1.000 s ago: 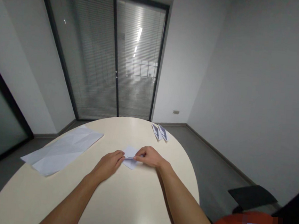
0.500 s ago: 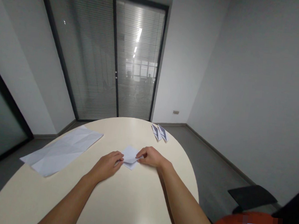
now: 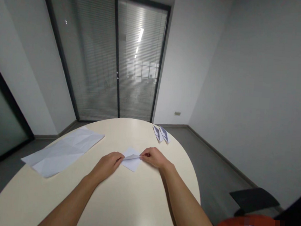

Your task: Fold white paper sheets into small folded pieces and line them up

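Fingers of our left hand (image 3: 108,165) and right hand (image 3: 155,157) pinch the small folded paper (image 3: 131,160) at opposite ends on the table (image 3: 121,202). To crease it well, we should keep the edges aligned and press flat.

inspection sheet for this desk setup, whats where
surface: round cream table, glossy, bare near the front edge
job's things: small folded white paper lying on the table between both hands, one flap raised along a crease
clutter: large creased white sheet lying flat at the table's left; two small folded pieces side by side near the far right edge
hands: left hand pinches the small paper's left corner; right hand pinches its right end; fingers of both closed on it
cables: nothing seen
surroundings: glass doors with blinds behind the table, grey walls, a wall socket, grey floor, dark chair part at right
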`<state>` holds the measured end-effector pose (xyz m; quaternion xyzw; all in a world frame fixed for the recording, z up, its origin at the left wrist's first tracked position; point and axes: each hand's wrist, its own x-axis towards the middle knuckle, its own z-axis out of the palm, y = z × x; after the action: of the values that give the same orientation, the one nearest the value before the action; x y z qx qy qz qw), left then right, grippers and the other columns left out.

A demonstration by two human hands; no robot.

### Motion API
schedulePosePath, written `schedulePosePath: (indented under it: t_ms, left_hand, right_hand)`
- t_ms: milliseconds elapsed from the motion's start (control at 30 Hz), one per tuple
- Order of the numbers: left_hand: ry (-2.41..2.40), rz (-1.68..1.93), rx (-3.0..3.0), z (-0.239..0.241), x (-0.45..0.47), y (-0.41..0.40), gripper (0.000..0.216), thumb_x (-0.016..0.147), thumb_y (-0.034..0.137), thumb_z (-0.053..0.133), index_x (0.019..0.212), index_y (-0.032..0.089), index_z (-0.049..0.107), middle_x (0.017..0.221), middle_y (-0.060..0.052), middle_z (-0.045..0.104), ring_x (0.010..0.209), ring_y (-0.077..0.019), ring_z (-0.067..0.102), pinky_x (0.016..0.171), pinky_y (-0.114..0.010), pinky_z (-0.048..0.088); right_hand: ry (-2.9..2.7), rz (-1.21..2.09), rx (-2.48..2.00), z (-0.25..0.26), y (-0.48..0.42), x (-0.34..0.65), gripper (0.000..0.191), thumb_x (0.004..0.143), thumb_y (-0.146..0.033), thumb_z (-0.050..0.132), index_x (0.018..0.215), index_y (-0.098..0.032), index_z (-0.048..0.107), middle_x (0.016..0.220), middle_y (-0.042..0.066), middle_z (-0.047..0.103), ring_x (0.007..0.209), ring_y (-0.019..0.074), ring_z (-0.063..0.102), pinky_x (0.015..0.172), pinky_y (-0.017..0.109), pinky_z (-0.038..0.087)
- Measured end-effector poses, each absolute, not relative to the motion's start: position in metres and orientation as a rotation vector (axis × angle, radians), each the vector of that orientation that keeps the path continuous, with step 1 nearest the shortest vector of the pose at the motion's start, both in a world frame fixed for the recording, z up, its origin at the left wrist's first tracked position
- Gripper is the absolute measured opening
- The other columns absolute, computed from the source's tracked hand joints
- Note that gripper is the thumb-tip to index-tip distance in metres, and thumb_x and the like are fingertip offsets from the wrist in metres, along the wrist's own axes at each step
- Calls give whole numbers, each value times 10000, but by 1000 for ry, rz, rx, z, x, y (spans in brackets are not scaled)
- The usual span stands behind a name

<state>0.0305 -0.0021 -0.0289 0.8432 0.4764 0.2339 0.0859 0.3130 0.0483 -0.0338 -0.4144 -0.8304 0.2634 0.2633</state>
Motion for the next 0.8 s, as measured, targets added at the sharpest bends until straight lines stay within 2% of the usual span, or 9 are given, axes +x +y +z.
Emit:
schedulePosePath:
  t_ms: [233, 467, 567, 800]
  left_hand:
    - [1513, 707, 2423, -31, 33, -1, 254, 976, 272, 440, 1069, 216, 670, 1083, -69, 719, 1022, -217, 651, 879, -317, 468]
    - [1589, 749, 2423, -35, 37, -2, 249, 961, 267, 462, 1088, 189, 661, 1052, -88, 705, 1015, -221, 625, 894, -332, 468]
    - [1594, 761, 2444, -36, 38, -2, 242, 951, 256, 464, 1067, 183, 663, 1023, -88, 701, 1004, -232, 614, 888, -347, 472]
    - [1585, 777, 2479, -36, 39, -1, 248, 932, 213, 465, 1046, 180, 683, 997, -92, 700, 1001, -240, 601, 883, -351, 470]
  right_hand:
    - [-2243, 622, -1127, -33, 48, 311, 266, 901, -388, 610, 971, -200, 785, 902, 58, 769, 763, 188, 664, 692, 268, 460]
    - [-2209, 573, -1173, -30, 42, 305, 257, 923, -312, 578, 1087, -185, 731, 908, 53, 754, 769, 168, 653, 702, 256, 452]
    - [-2242, 506, -1212, -27, 38, 300, 239, 926, -288, 567, 1075, -191, 727, 882, 44, 746, 751, 162, 637, 689, 252, 436]
    - [-2297, 354, -1311, -21, 33, 290, 255, 928, -266, 537, 1057, -201, 747, 1004, 64, 751, 891, 193, 646, 778, 272, 431]
